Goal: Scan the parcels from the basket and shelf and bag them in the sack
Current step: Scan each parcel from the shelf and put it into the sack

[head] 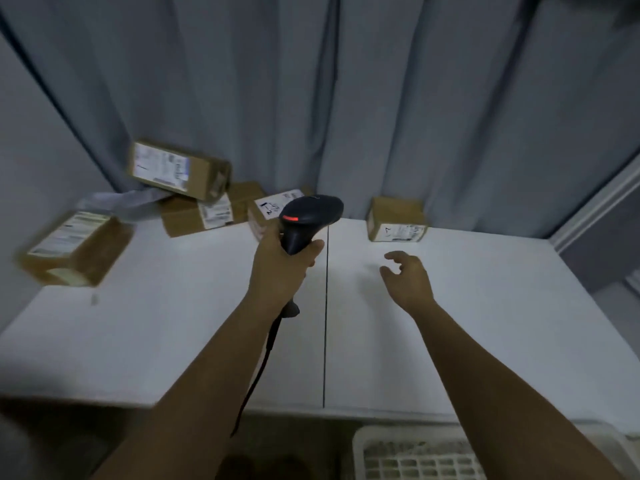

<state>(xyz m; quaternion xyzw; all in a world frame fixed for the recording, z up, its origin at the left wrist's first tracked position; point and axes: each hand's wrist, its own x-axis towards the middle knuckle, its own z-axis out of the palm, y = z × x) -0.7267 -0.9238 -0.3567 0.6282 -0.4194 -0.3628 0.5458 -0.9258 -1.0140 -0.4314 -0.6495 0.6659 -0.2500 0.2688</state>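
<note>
A grey curtain [346, 98] hangs behind a white tabletop [485, 341] split by a thin dark seam. Below its near edge the corner of a white lattice basket [415, 455] shows. Brown cardboard parcels lie along the far side: a blurred one at the far left [74, 249], a tilted one [178, 174] propped above a flat one [199, 216], a labelled one [266, 211] partly hidden behind the scanner, and a lone parcel [396, 220] at the right by the curtain. The left hand [280, 261] has its grip clamped round the handle of a black scanner [310, 220], whose cable trails down past the forearm. The right hand [407, 277] hovers above the tabletop near the lone parcel, fingers loosely curled and apart, holding nothing.
</note>
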